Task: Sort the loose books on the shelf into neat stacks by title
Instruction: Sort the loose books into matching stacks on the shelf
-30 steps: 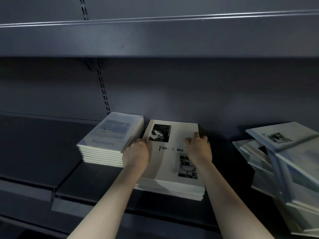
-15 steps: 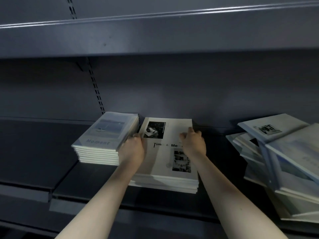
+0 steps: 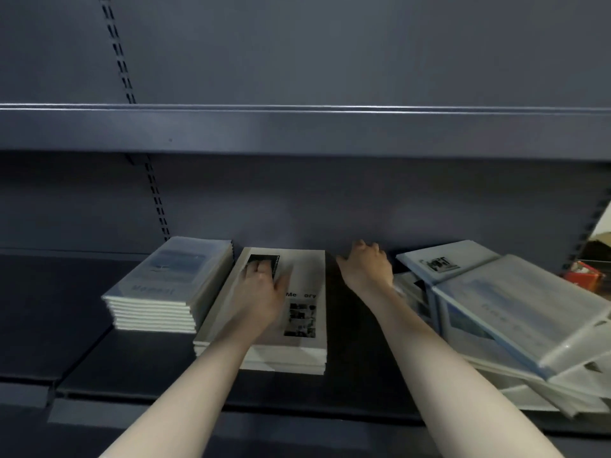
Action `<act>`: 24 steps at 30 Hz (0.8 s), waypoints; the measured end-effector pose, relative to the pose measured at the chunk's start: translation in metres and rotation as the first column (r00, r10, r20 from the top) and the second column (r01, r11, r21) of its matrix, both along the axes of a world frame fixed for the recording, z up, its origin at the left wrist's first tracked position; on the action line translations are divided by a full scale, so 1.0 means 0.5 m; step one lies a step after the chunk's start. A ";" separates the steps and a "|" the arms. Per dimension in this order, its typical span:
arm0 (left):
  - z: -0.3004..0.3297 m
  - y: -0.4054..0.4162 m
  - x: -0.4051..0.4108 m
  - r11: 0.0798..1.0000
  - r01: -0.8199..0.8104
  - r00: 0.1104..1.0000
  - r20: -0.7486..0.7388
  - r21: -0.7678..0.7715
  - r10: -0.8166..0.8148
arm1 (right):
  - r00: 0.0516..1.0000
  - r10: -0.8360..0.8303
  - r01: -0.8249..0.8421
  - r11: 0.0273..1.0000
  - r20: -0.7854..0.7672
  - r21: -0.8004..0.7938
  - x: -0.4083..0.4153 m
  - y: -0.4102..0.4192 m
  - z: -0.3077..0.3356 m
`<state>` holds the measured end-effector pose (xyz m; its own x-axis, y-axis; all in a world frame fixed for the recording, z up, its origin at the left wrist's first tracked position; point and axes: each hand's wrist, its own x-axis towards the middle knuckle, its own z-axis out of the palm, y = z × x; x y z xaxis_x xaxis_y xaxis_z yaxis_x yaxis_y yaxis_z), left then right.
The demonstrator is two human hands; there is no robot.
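Two neat stacks: a pile of pale blue "Moment" books (image 3: 168, 285) is seen at the left of the dark shelf (image 3: 357, 365), with a pile of white "Time & Memory" books (image 3: 301, 328) just beside it on the right, their near edges squared.
Loose books: an untidy heap (image 3: 502, 312) is spread at the right end of the shelf, tilted and overlapping; a white copy with a black picture (image 3: 443, 264) is laid on top at the back, and a blue-covered one (image 3: 515, 302) slopes over the front.
Left hand (image 3: 261, 285): laid flat on the top cover of the white pile, fingers straight and spread over the black photo, nothing grasped.
Right hand (image 3: 365, 264): held over the bare shelf between the white pile and the heap, apart from the pile; its fingers are loosely bent toward the back panel and no book is gripped. Whether the heap is touched cannot be told.
Shelf above: an upper shelf edge (image 3: 304, 127) is run across the view.
Far right: a red object (image 3: 583, 276) is partly visible, blurred.
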<state>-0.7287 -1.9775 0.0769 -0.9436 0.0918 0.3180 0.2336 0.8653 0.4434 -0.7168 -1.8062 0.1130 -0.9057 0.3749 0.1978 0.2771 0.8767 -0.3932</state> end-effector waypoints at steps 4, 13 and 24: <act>0.023 0.066 0.010 0.997 0.072 0.997 0.013 0.032 -0.072 | 0.997 -0.071 0.071 0.997 -0.022 0.020 0.032 0.082 0.035; 0.043 0.262 0.048 0.965 0.255 0.965 0.041 0.057 -0.258 | 0.967 -0.255 0.255 0.966 -0.004 0.045 0.132 0.273 0.046; 0.052 0.450 0.101 0.908 0.417 0.908 0.056 -0.045 -0.414 | 0.904 -0.428 0.428 0.904 0.002 -0.003 0.255 0.451 0.001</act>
<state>-0.6780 -1.7524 0.1029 -0.8292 0.4948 0.2599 0.5586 0.7176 0.4161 -0.5894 -1.5807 0.1135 -0.6583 0.7271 0.1949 0.6257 0.6725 -0.3954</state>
